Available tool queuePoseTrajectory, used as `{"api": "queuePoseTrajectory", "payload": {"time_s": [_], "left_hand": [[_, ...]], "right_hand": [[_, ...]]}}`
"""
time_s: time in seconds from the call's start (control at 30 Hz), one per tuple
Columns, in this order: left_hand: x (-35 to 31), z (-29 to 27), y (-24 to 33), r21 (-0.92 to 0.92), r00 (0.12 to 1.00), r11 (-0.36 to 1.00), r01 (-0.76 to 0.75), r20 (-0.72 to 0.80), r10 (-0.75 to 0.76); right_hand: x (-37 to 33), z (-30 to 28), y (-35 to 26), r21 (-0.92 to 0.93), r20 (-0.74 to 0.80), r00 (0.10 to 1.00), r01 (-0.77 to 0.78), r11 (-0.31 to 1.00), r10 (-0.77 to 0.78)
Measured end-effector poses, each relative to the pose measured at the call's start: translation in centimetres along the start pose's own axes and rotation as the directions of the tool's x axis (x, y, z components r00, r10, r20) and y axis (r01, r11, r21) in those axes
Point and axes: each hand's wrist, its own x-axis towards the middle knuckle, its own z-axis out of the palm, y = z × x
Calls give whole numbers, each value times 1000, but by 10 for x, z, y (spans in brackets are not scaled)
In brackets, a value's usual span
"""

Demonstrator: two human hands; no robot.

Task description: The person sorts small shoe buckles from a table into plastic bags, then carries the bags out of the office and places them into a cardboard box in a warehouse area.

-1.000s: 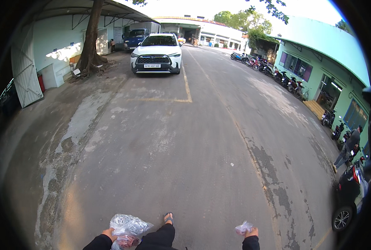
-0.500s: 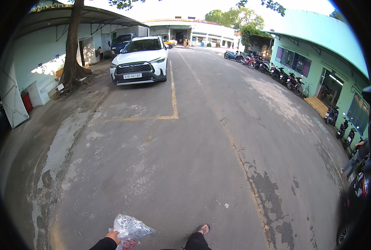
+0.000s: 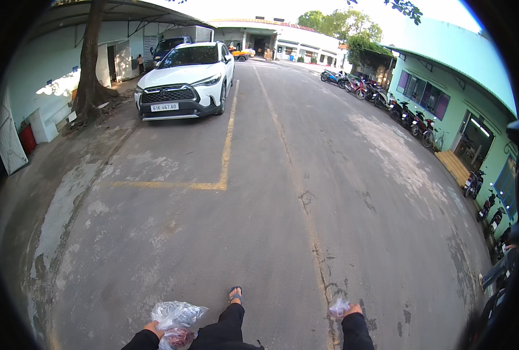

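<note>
My left hand [image 3: 153, 330] is at the lower edge, its fingers closed on see-through plastic bags. The upper bag [image 3: 179, 314] looks silvery and crinkled; a lower bag [image 3: 178, 338] holds something reddish that I cannot make out. Farther right, my right hand [image 3: 352, 310] grips a small see-through plastic bag [image 3: 338, 307] with pinkish contents. Both arms are in dark sleeves, held low and apart. Between them one sandalled foot [image 3: 235, 295] is stretched forward on the asphalt.
A white car [image 3: 180, 81] is parked ahead on the left, by a yellow painted line [image 3: 224, 157] and a tree trunk [image 3: 89, 64]. Motorbikes [image 3: 408, 114] line the green building [image 3: 446, 70] on the right. A person [image 3: 498, 267] stands at the right edge.
My right hand has come into view with its small bag. I have moved forward: the parked car and painted line are closer. A foot now shows farther left.
</note>
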Motion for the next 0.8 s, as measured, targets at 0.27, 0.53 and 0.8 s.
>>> {"api": "queuePoseTrajectory", "payload": {"time_s": [0.27, 0.53, 0.8], "left_hand": [[267, -38, 226, 67, 993, 997, -47, 107, 40], [484, -97, 522, 128, 995, 986, -103, 19, 102], [679, -115, 773, 53, 999, 998, -43, -5, 43]], "right_hand": [[194, 51, -62, -190, 304, 868, -349, 917, 393], [366, 119, -178, -176, 596, 685, -397, 901, 418], [881, 43, -300, -108, 430, 880, -171, 979, 201]]}}
